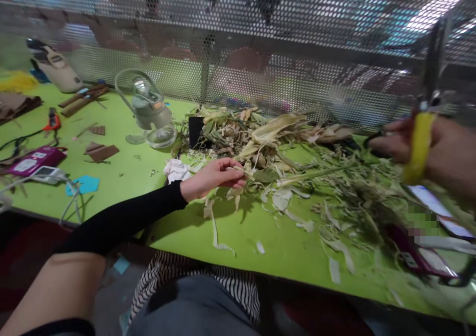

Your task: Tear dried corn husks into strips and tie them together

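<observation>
My left hand [223, 176], in a black sleeve, pinches a thin pale strip of husk [238, 168] over the front of the heap. Raised at the right edge and blurred, my right hand [446, 147] grips scissors [418, 150] with yellow on the handle, their blades pointing up. Behind and between the hands lies a heap of dry corn husks [275, 132], with green shreds [353, 192] spread toward the right. Curled pale strips [215, 232] lie on the green table in front. A crumpled white tissue [176, 170] is beside my left wrist.
A clear bottle [158, 120] with a grey-green lid stands left of the heap, near a dark upright block [196, 132]. Purple devices [35, 160] with cables, brown scraps [102, 151] and a phone [441, 209] lie about. A perforated metal screen [238, 43] closes the back.
</observation>
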Action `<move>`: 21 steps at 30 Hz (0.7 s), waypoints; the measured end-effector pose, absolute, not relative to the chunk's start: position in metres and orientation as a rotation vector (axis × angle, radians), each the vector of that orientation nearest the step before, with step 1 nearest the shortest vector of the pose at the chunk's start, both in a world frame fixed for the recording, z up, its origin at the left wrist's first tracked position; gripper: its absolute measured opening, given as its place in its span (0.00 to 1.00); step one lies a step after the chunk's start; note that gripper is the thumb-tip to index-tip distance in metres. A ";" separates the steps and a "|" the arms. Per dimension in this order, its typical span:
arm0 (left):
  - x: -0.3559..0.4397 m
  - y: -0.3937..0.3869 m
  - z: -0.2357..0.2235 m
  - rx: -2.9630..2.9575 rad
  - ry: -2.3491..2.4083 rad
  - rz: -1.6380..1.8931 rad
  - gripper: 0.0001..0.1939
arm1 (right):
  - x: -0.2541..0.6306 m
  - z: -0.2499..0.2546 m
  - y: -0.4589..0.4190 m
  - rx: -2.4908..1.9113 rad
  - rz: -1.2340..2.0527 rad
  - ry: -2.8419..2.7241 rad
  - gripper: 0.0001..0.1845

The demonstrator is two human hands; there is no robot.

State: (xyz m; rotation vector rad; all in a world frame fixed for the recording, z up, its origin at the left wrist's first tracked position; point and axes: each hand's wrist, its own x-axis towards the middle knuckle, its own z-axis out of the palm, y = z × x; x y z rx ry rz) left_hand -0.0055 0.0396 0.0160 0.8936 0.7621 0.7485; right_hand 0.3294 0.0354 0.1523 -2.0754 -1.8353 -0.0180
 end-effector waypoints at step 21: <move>-0.016 0.058 0.003 1.027 0.907 0.927 0.03 | 0.249 0.014 0.016 -1.816 0.419 -2.376 0.38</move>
